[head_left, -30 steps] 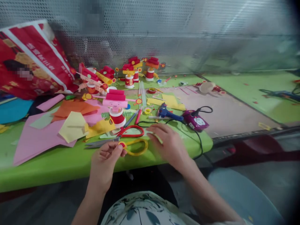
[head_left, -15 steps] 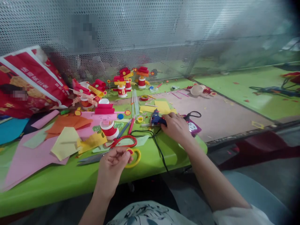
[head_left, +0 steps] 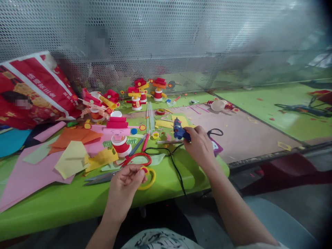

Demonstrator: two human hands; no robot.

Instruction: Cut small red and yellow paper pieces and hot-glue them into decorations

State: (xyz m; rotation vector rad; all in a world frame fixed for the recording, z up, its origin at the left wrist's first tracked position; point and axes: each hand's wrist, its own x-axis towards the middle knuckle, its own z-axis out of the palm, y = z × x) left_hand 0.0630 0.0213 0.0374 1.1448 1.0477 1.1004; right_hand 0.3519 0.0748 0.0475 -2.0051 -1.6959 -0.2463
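Pinched between the thumb and forefinger of my left hand [head_left: 127, 181] is a small red paper piece [head_left: 144, 169]. That hand is above the scissors [head_left: 147, 159], whose red and yellow handle loops show around it. My right hand [head_left: 201, 145] is closed round the grip of a blue hot glue gun [head_left: 178, 130], nozzle toward the left. The gun's black cord [head_left: 178, 173] hangs over the table edge. A paper figure [head_left: 119, 135] with a red and white cup body stands left of centre, beyond my left hand.
Several similar paper figures [head_left: 136, 98] stand by the perforated metal screen [head_left: 155, 38]. Coloured paper sheets [head_left: 38, 176] lie at left near a red bag [head_left: 38, 90]. Clear glue sticks [head_left: 150, 117], a red pen [head_left: 145, 142] and tape rolls [head_left: 160, 111] lie mid-table.
My right hand has lifted the glue gun off the table and tilted it more upright. My left hand stays almost in place with the red paper piece.
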